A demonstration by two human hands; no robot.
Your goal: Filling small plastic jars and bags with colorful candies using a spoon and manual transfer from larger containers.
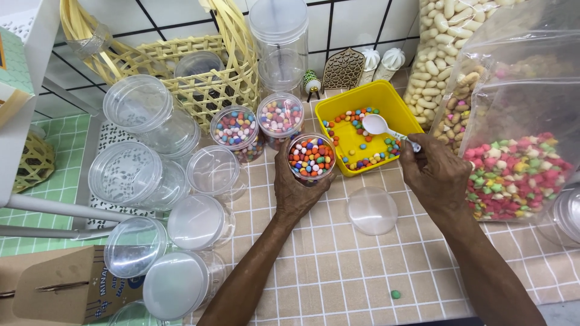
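a stray green candy (395, 294) lies on the desk (338, 265), nearest the viewer, behind both hands. left hand (297, 181): fingers wrapped tight round a full jar (311, 158), brim-level with candies. right hand (436, 175): fingers pinched together on a white spoon (382, 127), its bowl over the yellow tray (386, 96) beyond the fingers. risk: another scoop likely overflows the jar; candies would roll off. loose lid (373, 210) lies between the wrists.

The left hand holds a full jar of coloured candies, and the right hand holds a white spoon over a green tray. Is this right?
Not quite: the tray is yellow, not green, as the head view shows. The left hand does hold the full jar, and the right hand holds the white spoon over it.
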